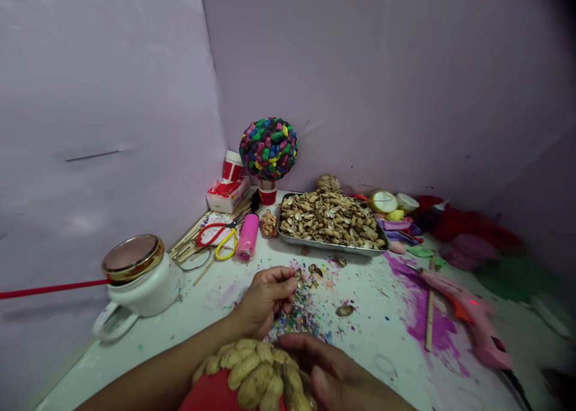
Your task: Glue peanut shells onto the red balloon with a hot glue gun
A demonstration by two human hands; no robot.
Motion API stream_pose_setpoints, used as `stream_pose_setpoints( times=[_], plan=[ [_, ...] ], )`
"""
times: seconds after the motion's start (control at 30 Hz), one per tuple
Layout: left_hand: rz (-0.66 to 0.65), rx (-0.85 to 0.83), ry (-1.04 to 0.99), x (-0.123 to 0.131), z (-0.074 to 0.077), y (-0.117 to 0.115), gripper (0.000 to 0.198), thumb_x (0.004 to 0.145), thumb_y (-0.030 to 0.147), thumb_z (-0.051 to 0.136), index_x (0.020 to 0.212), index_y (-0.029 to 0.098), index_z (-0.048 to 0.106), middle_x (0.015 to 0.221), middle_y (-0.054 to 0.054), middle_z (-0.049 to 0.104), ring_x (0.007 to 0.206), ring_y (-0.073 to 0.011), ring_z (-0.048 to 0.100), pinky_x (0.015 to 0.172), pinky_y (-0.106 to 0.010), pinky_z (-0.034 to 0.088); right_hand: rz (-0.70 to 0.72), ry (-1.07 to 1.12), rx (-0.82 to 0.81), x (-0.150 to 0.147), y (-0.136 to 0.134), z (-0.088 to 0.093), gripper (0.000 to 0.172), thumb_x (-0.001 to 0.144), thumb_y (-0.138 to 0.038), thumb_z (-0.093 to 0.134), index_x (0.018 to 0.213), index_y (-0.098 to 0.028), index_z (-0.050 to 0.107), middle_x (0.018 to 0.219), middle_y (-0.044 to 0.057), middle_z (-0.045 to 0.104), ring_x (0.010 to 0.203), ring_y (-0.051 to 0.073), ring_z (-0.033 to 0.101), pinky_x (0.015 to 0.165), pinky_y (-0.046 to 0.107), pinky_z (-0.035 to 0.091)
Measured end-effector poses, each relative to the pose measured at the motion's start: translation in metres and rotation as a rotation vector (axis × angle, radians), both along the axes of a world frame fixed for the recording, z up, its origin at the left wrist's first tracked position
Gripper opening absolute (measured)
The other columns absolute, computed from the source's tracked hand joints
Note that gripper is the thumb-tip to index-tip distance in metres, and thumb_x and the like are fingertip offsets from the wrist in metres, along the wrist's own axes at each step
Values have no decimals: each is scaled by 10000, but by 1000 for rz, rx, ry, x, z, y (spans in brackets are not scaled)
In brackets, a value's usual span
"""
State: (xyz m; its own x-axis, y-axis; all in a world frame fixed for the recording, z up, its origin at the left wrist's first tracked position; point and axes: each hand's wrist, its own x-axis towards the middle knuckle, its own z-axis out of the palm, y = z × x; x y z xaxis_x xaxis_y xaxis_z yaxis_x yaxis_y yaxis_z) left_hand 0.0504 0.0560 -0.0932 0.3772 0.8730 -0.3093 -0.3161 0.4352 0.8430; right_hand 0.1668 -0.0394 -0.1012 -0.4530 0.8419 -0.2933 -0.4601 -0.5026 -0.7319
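Observation:
My left hand [266, 297] hovers over the paint-speckled table [387, 339] with its fingers pinched on a small peanut shell piece [299, 277]. My right hand [328, 372] sits at the bottom edge, its fingers wrapped round a red ball partly covered with glued peanut shells [252, 375]. A few loose shell pieces [344, 310] lie on the table just beyond my hands. A metal tray heaped with peanut shells [330, 219] stands farther back.
A white mug with a gold rim [137, 282] stands at the left. Scissors [216, 236], a pink tube [248, 237], sticks and a colourful shell ball on a red cup [268, 150] sit at the back. A pink glue gun [472, 318] lies at the right.

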Motion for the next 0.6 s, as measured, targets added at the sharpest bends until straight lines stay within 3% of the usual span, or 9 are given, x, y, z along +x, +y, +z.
stream_pose_setpoints(
  times=[0.17,0.3,0.5,0.6],
  plan=[
    [18,6,-2,0,0,2,298,509,290,770,682,133,586,478,48,496,413,-56,391,386,-184,277,200,57,135,2,13,7,771,471,-527,770,1131,-177,579,1142,105,632,1122,253,534,974,366,328],
    [48,11,-8,-1,1,4,308,494,289,767,687,127,589,479,42,502,413,-61,401,378,-182,282,346,7,207,1,21,-4,820,446,-563,766,1143,-183,560,1177,110,604,1150,272,502,987,374,313],
    [114,73,-15,-10,10,16,286,520,286,749,691,130,581,475,49,497,412,-57,403,380,-173,278,304,-93,236,11,27,-21,816,445,-550,767,1164,-237,543,1186,78,592,1170,311,477,1008,426,290],
    [180,136,-8,-21,22,25,280,530,273,751,710,132,590,485,54,502,421,-52,405,393,-169,292,135,-266,350,42,24,-17,854,477,-514,768,1239,-262,473,1319,73,487,1257,331,366,1041,428,246]
  ],
)
